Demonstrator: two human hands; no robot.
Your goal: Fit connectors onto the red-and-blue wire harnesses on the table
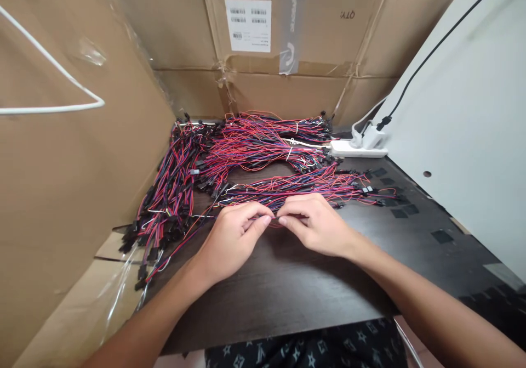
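Near the middle of the dark table, my left hand and my right hand meet almost fingertip to fingertip. Each is closed in a pinch on a thin wire harness, of which a short dark and reddish bit shows between the fingers. The rest of that harness is mostly hidden by my hands. Just behind them lies a bundle of red, blue and black wire harnesses with small connectors at the ends. To the left of my left hand, another heap of harnesses with black connectors spreads along the table's side.
Farther back lies a large harness pile, tied in places with white. A white power strip with plugged-in adapters stands at back right. Cardboard walls the back and left, a white panel the right. Black tape squares dot the table.
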